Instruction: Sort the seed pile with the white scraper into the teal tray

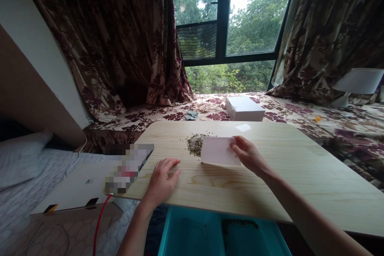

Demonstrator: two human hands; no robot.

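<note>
My right hand [244,152] pinches the right end of a flat white card [220,151], thumb on top. The card is tilted over the wooden tabletop, its left edge beside a heap of small greenish-brown beans or seeds [195,144] mixed with white grains. Whether more of the heap lies behind the card I cannot tell. My left hand [163,180] rests on the table's near left part, fingers a little bent and apart, with nothing in it.
Below the table's front edge [207,205] sits a divided teal bin [192,232] with dark residue in its right compartment. A small white paper [243,127] lies at the far side. Behind stands a white box [245,106]; a carton [81,184] is at left.
</note>
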